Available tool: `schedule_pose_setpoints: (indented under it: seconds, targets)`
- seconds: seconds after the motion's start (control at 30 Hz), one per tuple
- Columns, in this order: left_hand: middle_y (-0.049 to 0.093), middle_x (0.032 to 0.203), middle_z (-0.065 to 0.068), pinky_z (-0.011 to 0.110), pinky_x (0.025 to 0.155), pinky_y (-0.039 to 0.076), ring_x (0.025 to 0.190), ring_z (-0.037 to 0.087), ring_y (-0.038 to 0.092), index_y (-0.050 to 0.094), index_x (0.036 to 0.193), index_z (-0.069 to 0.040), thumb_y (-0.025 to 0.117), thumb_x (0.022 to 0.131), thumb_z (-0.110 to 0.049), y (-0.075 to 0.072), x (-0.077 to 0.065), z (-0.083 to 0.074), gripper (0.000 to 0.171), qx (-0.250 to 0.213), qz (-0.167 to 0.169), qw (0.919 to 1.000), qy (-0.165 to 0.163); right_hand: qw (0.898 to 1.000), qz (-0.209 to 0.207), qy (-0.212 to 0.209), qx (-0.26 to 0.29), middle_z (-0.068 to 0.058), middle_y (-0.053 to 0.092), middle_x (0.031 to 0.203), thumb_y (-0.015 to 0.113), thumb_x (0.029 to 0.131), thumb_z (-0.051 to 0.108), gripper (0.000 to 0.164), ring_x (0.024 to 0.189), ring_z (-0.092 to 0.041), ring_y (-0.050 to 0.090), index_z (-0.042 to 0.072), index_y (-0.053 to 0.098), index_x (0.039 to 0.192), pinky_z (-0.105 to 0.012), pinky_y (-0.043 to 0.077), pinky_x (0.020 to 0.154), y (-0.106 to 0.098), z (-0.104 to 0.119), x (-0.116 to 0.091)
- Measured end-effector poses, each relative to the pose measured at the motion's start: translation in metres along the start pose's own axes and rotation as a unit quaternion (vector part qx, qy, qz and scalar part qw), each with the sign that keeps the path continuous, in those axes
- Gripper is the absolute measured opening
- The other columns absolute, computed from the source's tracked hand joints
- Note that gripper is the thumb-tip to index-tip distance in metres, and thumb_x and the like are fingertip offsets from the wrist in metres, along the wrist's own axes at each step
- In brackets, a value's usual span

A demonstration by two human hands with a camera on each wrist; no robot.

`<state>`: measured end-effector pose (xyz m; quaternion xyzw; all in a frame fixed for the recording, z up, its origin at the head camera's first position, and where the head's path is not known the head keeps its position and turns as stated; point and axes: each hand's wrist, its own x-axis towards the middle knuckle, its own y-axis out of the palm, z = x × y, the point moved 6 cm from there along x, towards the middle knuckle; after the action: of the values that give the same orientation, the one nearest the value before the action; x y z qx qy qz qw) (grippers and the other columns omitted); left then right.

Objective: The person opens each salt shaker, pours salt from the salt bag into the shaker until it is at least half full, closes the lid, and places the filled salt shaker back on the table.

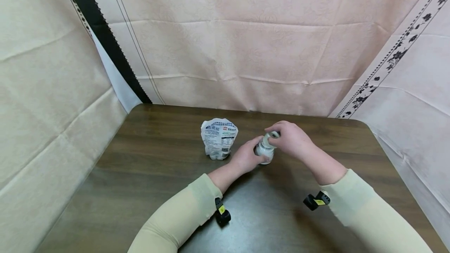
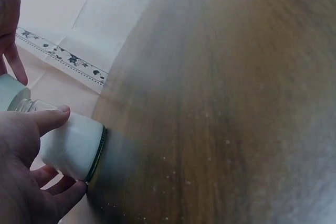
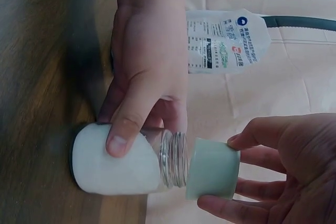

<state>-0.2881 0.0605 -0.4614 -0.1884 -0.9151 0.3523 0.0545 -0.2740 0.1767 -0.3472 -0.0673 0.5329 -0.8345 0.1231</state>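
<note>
A small clear glass jar with white powder or grains inside stands on the table. My left hand grips it around the body, thumb on the near side. In the right wrist view, the threaded neck of the jar is bare. My right hand pinches a pale green lid by its sides, right at the jar's mouth. A thin gap seems to lie between lid and threads. To the left of the jar stands a white printed plastic bag; its contents are hidden.
The dark wooden table has rounded far corners. Pale patterned cloth hangs behind it and at both sides. White specks lie on the wood in the left wrist view. Small black devices sit on both sleeves.
</note>
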Motion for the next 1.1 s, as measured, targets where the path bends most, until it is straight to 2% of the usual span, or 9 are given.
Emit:
schedule_pose_setpoints:
  seconds: [0.47,0.73,1.1]
  targets:
    - [0.054,0.126,-0.003,0.033,0.089,0.044,0.109,0.013,0.053,0.038,0.139,-0.023,0.07,0.078,-0.043,0.001,0.0,0.0,0.071,0.011,-0.004,0.9999,0.013,0.999,0.023,-0.006,-0.031,-0.007,0.055,0.122,0.061,0.083,0.024,0.031,0.107,-0.027,0.055,0.022,0.068,0.113,-0.041,0.045,0.081,0.013,0.007,0.007]
    - [0.053,0.126,-0.002,0.033,0.089,0.044,0.109,0.013,0.053,0.038,0.138,-0.023,0.07,0.079,-0.043,0.001,-0.001,-0.001,0.07,0.014,-0.003,0.9998,0.014,0.998,0.041,-0.015,-0.047,-0.007,0.058,0.116,0.061,0.085,0.025,0.029,0.106,-0.026,0.055,0.019,0.068,0.113,-0.042,0.046,0.081,0.013,0.01,0.01]
    - [0.049,0.132,0.0,0.033,0.091,0.043,0.114,0.014,0.05,0.033,0.143,-0.023,0.068,0.08,-0.046,0.002,-0.001,0.0,0.075,0.024,-0.003,0.9996,0.015,0.997,0.039,-0.006,-0.062,-0.009,0.056,0.118,0.061,0.088,0.032,0.03,0.106,-0.027,0.055,0.019,0.066,0.115,-0.043,0.046,0.08,0.014,0.011,0.009]
